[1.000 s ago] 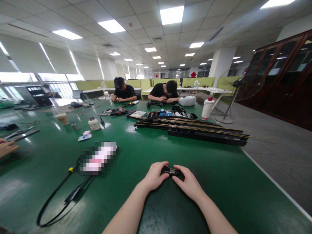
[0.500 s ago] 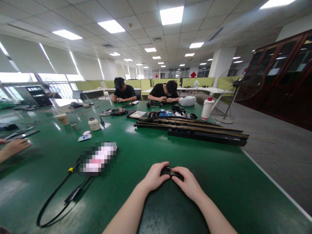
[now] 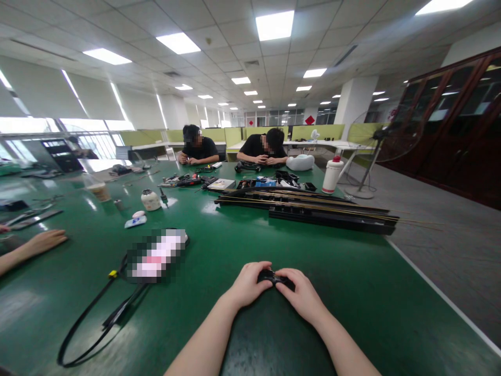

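A small black part (image 3: pixel 267 277) lies between my two hands, just above the green table (image 3: pixel 219 245); its exact kind is hidden by the fingers. My left hand (image 3: pixel 252 282) closes on its left end, thumb and fingers pressed round it. On its right end, my right hand (image 3: pixel 299 288) grips the same part with thumb and fingers. The fingertips of both hands nearly meet over its middle. To the left lies a phone-like object (image 3: pixel 158 256), blurred out, with a black strap (image 3: pixel 78 318) looped towards me.
Black rails with thin brass rods (image 3: pixel 332 219) lie ahead on the right. A white bottle (image 3: pixel 332 175) stands behind them. A white jar (image 3: pixel 151 199) and a cup (image 3: pixel 99 190) stand left. A co-worker's hand (image 3: pixel 49 240) rests at the left edge; two people sit across the table.
My hands keep their hold on the black part with almost no movement. At the left edge, the co-worker's hand has shifted right and now lies flatter on the table.
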`<state>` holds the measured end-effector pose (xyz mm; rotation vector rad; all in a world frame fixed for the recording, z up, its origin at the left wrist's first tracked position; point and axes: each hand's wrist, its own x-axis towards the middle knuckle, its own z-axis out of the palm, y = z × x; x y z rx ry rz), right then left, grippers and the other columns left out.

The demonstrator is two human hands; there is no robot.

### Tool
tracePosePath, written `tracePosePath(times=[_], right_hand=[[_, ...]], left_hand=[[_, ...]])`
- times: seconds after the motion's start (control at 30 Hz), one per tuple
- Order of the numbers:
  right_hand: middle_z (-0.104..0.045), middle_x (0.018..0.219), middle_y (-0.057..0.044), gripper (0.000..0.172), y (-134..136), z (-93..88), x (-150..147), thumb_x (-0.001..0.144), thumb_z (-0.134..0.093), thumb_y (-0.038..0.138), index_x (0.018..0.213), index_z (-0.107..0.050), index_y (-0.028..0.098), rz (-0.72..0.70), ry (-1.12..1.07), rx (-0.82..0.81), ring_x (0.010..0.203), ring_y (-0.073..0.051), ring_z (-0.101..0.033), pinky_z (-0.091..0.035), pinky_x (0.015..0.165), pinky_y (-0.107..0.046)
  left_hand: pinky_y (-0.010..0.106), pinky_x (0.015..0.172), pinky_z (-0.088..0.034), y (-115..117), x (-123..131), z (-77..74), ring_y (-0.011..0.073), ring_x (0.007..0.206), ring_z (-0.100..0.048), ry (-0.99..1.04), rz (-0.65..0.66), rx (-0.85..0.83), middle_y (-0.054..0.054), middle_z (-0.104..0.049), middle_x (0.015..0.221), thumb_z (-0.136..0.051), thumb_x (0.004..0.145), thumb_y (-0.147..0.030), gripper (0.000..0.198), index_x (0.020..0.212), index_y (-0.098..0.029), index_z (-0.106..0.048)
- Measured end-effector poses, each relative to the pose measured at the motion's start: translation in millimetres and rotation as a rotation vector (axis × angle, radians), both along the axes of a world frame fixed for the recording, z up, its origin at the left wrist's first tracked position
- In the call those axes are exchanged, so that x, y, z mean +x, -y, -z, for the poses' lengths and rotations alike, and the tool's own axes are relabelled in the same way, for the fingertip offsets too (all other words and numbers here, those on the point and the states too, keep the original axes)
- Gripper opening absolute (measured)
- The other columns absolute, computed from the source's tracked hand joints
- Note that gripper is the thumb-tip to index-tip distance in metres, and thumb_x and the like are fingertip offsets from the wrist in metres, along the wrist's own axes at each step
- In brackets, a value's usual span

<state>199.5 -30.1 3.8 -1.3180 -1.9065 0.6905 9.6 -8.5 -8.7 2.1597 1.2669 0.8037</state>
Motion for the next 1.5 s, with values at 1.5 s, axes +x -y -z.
tracePosePath(times=[1.5], right_hand=[[-0.069,0.102,-0.012,0.044,-8.5,-0.2,7.3,0.062,-0.070,0.043,0.096,-0.060,0.018,0.356,-0.732,-0.118,0.099,-0.027,-0.063,-0.046,0.093,-0.045]], left_hand=[[0.037,0.096,-0.038,0.6,0.0,-2.8,0.0239,0.108,-0.052,-0.010,-0.009,-0.008,0.005,-0.061,0.114,-0.064,0.076,-0.024,0.044,0.119,-0.022,-0.054]])
